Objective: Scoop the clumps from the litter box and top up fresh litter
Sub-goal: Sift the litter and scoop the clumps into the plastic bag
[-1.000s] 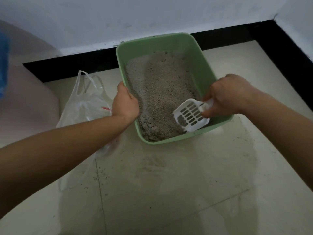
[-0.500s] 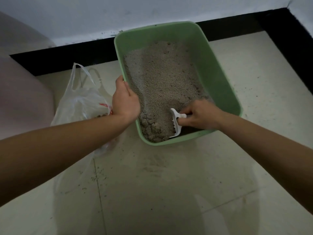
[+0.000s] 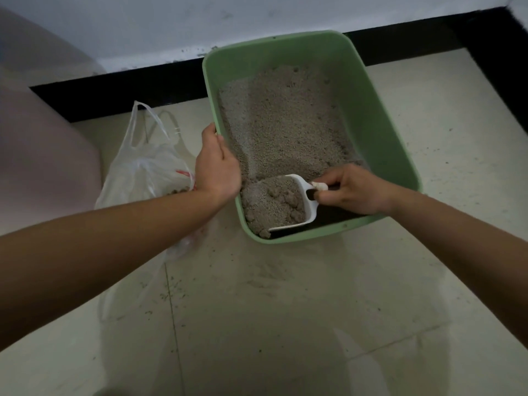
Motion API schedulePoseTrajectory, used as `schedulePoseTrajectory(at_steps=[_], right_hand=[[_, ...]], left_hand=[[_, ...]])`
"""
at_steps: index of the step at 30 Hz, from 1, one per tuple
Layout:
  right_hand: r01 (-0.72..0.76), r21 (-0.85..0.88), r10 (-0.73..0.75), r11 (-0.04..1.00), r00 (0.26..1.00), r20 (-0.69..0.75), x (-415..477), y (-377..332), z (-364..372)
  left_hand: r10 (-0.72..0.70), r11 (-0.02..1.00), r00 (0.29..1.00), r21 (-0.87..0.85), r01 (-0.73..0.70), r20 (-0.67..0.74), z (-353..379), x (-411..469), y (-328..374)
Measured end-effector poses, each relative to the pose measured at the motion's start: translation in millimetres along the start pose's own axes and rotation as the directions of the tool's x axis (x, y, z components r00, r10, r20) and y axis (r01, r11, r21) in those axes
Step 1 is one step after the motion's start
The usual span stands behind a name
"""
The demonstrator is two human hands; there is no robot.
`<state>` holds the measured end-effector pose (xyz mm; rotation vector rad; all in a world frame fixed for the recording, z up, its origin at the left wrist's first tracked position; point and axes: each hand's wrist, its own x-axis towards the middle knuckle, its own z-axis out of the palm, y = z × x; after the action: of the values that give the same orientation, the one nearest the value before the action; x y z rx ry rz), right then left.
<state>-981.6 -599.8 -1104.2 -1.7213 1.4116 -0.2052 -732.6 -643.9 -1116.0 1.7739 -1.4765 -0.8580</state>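
A green litter box (image 3: 380, 118) sits on the tiled floor, holding grey litter (image 3: 280, 115). My left hand (image 3: 218, 167) grips its left rim. My right hand (image 3: 351, 190) holds the handle of a white scoop (image 3: 310, 208) at the near end of the box. The scoop lies low in the litter, filled with grey litter and several clumps (image 3: 277, 200). Behind the scoop, a dark strip of bare box bottom shows.
A clear plastic bag (image 3: 148, 164) with some dark waste inside lies on the floor left of the box. A black skirting and white wall run behind. Scattered litter grains dot the pale tiles in front. A pinkish surface fills the far left.
The scoop went from held above the litter down into it, then swept left along the near end and filled with litter and clumps. My left hand stayed on the rim.
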Motion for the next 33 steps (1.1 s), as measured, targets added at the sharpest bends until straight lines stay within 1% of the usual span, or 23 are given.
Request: schedulePoseTrajectory(at_steps=[1,5,9,12,14,19,23,25,27,31,33], right_hand=[[0.002,0.04,-0.001,0.999,1.0,-0.014,-1,-1,-1],[-0.009,0.191,0.041,0.982,0.986,-0.164,-1,-3,-7],[-0.001,0.209,0.062,0.978,0.957,-0.283,-9,-6,-14],[0.03,0.188,0.037,0.982,0.939,-0.343,-17,-4,-21],[0.012,0.162,0.05,0.987,0.925,-0.376,-21,-3,-24],[0.025,0.164,0.042,0.986,0.92,-0.391,-29,-11,-25],[-0.033,0.123,0.082,0.992,0.907,-0.413,-32,-18,-24],[-0.066,0.146,0.124,0.987,0.893,-0.433,-36,-22,-23],[-0.097,0.153,0.155,0.983,0.889,-0.432,-38,-26,-22],[-0.156,0.099,0.184,0.983,0.877,-0.444,-47,-29,-25],[-0.182,0.071,0.194,0.981,0.877,-0.439,-52,-28,-27]], left_hand=[[0.003,1.0,1.0,-0.005,-0.003,0.001,0,0,-1],[0.001,1.0,1.0,0.0,-0.001,0.006,-1,1,-1],[0.009,1.0,1.0,0.023,-0.01,0.006,-2,0,1],[0.016,0.999,1.0,0.035,-0.017,0.015,-3,0,2],[0.016,0.999,1.0,0.047,-0.017,0.018,-3,2,1],[0.016,0.99,0.999,0.136,-0.021,0.039,-5,5,2],[-0.022,0.978,0.995,0.207,0.0,0.102,-13,7,7],[-0.055,0.975,0.988,0.221,0.022,0.143,-17,8,10],[-0.08,0.975,0.981,0.22,0.04,0.175,-22,10,12],[-0.131,0.978,0.968,0.185,0.092,0.212,-27,11,16],[-0.155,0.982,0.962,0.139,0.126,0.225,-28,12,16]])
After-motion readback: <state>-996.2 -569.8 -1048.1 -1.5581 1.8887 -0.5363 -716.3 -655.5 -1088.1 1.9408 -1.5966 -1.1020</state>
